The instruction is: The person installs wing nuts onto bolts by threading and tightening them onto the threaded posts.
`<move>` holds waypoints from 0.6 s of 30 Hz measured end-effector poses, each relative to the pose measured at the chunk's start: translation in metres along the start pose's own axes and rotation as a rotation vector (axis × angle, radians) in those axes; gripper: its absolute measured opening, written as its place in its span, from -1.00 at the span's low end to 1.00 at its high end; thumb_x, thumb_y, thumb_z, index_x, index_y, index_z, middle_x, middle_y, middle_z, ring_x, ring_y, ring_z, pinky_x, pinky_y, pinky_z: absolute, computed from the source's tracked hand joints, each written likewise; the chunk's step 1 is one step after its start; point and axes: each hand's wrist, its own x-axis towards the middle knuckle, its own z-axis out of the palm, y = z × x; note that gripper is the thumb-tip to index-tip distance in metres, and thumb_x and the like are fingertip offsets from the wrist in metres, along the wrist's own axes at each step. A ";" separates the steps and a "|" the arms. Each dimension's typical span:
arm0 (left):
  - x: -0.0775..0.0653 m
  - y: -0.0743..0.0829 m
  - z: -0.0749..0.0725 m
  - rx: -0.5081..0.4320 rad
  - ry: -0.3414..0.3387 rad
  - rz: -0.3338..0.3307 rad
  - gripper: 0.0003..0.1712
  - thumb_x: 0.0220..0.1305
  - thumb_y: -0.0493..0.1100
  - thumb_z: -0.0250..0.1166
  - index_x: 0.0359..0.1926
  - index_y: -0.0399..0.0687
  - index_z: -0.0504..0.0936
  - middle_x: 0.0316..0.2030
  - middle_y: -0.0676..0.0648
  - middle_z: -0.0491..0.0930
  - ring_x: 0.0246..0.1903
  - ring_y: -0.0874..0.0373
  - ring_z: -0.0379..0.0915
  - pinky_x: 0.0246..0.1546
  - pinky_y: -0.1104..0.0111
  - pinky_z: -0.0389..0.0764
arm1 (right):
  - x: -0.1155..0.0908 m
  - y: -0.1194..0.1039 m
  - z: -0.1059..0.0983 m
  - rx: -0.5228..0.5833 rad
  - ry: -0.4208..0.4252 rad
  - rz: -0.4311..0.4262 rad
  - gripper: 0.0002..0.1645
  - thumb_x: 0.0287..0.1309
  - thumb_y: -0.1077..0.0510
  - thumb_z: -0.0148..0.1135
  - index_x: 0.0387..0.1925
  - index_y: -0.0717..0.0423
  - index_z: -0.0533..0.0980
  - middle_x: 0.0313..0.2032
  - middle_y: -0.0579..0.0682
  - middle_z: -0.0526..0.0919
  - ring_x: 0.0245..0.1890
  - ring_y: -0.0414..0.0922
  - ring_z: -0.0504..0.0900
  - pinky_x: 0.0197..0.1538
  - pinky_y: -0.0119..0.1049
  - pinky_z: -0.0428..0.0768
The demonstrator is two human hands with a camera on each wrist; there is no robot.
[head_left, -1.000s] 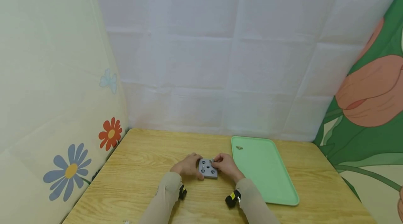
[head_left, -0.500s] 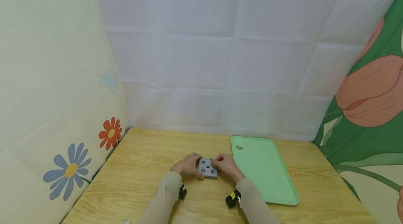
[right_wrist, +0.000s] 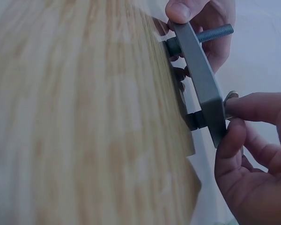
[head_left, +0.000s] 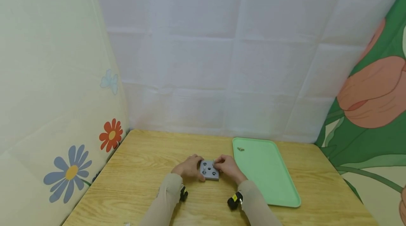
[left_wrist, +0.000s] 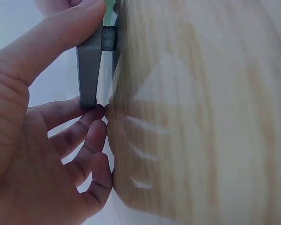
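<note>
A grey metal plate (head_left: 209,173) with several holes is raised on bolt heads just over the table. My left hand (head_left: 189,168) grips its left side, thumb at the near edge and fingers at the far edge. Below the plate in the left wrist view is a knurled bolt head (left_wrist: 109,38). One threaded bolt shaft (right_wrist: 216,33) sticks up through the plate near the left hand. At the plate's far right corner, my right hand (head_left: 229,166) pinches a small shiny metal piece (right_wrist: 231,95) between thumb and forefinger, right over a second bolt head (right_wrist: 196,121). Fingertips partly hide the piece.
Right of the hands lies a light green tray (head_left: 266,173), with a small brass-coloured metal part (head_left: 241,149) near its far left corner. A small pale object (head_left: 127,224) shows at the near edge of view. The wooden table (head_left: 152,148) ends at a white cloth behind.
The right thumb and fingers have shifted slightly around the small metal piece at the corner, covering its top and then showing it again. Left hand and plate stay in place.
</note>
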 end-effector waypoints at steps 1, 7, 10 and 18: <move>0.000 0.000 0.000 0.004 0.001 0.000 -0.08 -0.16 0.07 0.55 0.25 -0.07 0.39 0.13 -0.09 0.36 0.15 -0.06 0.26 0.06 0.06 0.36 | 0.000 0.001 0.000 -0.008 0.001 -0.008 -0.84 0.01 0.31 0.30 -0.33 0.27 0.52 -0.42 -0.01 0.57 -0.48 -0.17 0.50 -0.41 -0.32 0.50; 0.000 -0.001 0.000 0.019 -0.002 -0.003 -0.09 -0.14 0.09 0.54 0.25 -0.05 0.39 0.14 -0.09 0.35 0.16 -0.06 0.26 0.05 0.06 0.37 | 0.002 0.002 0.001 -0.058 0.002 -0.036 -0.72 0.02 0.29 0.34 -0.19 0.26 0.51 -0.44 0.01 0.51 -0.49 -0.15 0.48 -0.42 -0.31 0.49; 0.000 -0.001 0.000 0.016 -0.002 -0.002 -0.08 -0.14 0.08 0.54 0.25 -0.06 0.38 0.16 -0.11 0.34 0.18 -0.08 0.24 0.07 0.05 0.36 | 0.003 0.002 0.002 -0.082 0.003 -0.034 -0.80 0.01 0.28 0.35 -0.28 0.23 0.54 -0.45 -0.02 0.52 -0.47 -0.16 0.47 -0.40 -0.32 0.48; 0.000 -0.002 -0.001 0.015 -0.005 0.002 -0.08 -0.13 0.09 0.53 0.26 -0.06 0.38 0.14 -0.09 0.34 0.15 -0.05 0.26 0.06 0.06 0.37 | 0.005 0.000 0.004 -0.148 0.020 -0.003 -0.86 0.00 0.23 0.38 -0.40 0.15 0.55 -0.46 -0.05 0.54 -0.44 -0.16 0.47 -0.38 -0.32 0.47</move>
